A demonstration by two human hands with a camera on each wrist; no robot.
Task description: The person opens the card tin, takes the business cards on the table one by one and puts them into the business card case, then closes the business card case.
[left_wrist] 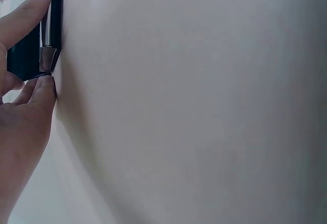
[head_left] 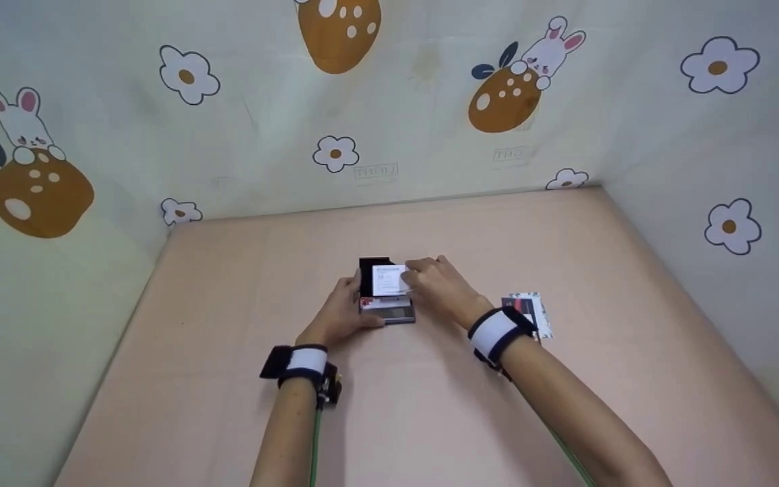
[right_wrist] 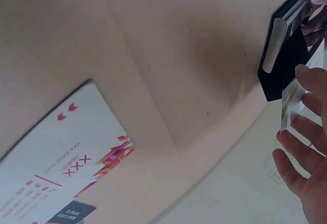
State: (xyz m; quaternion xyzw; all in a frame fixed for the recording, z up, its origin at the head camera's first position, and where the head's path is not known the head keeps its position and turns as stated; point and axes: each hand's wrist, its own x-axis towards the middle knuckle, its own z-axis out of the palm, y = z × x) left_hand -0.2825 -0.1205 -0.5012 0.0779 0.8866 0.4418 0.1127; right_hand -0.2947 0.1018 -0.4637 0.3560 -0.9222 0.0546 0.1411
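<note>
An open black card case with a metal-framed lower half is in my left hand. The thumb lies along its near edge and the fingers are on its left side; the left wrist view shows only a corner of the case. Inside the lower half a card with a red pattern shows. My right hand pinches a white business card by its right edge, over the open lid. In the right wrist view, thumb and fingers grip that card beside the case.
Several printed cards lie on the pink-covered table, partly behind my right wrist. The right wrist view shows a white one with red and orange print. A patterned cloth wall borders the table at the back and sides.
</note>
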